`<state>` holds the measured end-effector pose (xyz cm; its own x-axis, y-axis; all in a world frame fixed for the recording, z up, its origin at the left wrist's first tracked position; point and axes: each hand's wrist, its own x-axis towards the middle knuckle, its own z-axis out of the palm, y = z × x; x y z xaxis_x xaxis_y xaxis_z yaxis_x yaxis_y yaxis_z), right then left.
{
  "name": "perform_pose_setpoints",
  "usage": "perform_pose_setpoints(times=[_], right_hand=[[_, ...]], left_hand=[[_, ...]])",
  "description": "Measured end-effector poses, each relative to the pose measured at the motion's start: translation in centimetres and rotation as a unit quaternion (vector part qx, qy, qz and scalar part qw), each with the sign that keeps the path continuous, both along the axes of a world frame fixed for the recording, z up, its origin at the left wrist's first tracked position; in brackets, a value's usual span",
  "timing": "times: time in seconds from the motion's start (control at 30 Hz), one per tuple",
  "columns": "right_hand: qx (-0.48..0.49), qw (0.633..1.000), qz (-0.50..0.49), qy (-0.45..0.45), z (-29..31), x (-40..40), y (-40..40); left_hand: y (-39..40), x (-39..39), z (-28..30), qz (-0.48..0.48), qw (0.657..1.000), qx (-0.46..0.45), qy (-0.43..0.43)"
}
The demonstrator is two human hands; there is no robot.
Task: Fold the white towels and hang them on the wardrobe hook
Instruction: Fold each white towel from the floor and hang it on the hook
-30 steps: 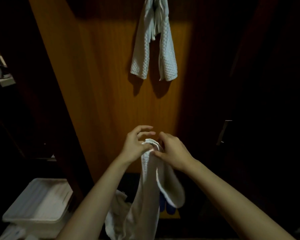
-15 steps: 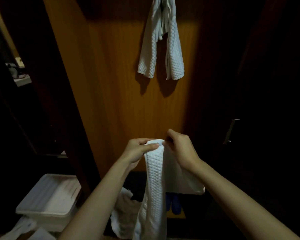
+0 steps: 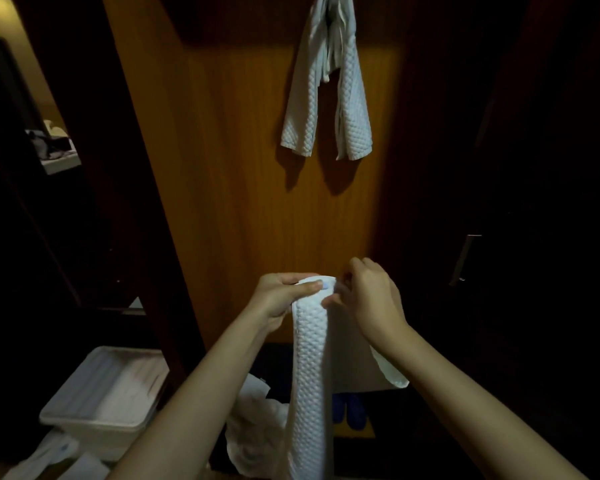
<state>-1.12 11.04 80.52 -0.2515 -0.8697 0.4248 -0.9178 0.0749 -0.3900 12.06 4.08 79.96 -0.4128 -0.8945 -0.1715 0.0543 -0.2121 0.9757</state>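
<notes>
A white waffle-textured towel (image 3: 309, 375) hangs in a long folded strip from both hands in front of the wooden wardrobe door (image 3: 239, 168). My left hand (image 3: 281, 296) pinches its top edge from the left, thumb on top. My right hand (image 3: 368, 299) grips the same top edge from the right, and a flap of the towel drapes under my right wrist. Higher up, another white towel (image 3: 326, 98) hangs folded over the top of the door; the hook itself is hidden behind it. More white cloth (image 3: 253, 427) lies crumpled on the floor below my left arm.
A white plastic bin (image 3: 101, 393) stands on the floor at lower left. A dark wardrobe door with a metal handle (image 3: 465, 258) is on the right. Blue slippers (image 3: 350, 410) sit at the wardrobe's base. A dim shelf (image 3: 56, 150) with items is far left.
The towel has been drawn up into a longer, narrower strip between my hands. The view has shifted left, so the hanging towel and the door sit further right.
</notes>
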Motion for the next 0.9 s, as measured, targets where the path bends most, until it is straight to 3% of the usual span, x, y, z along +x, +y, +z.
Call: perform_pose_setpoints(times=[0.33,0.6,0.73,0.9], right_hand=[[-0.003,0.992,0.115,-0.047,-0.3,0.3,0.5],[-0.03,0.984,0.166,-0.054,-0.3,0.9,0.9],[-0.021,0.984,0.156,-0.079,-0.3,1.0,1.2],[0.012,0.982,0.154,-0.112,0.6,0.5,0.7]], left_hand=[[1.2,0.9,0.3,0.016,0.999,-0.016,-0.041],[1.5,1.9,0.0,-0.008,0.998,0.048,0.031],[1.0,2.2,0.1,0.014,0.998,-0.054,-0.03],[1.1,2.6,0.7,-0.026,0.986,-0.13,-0.096]])
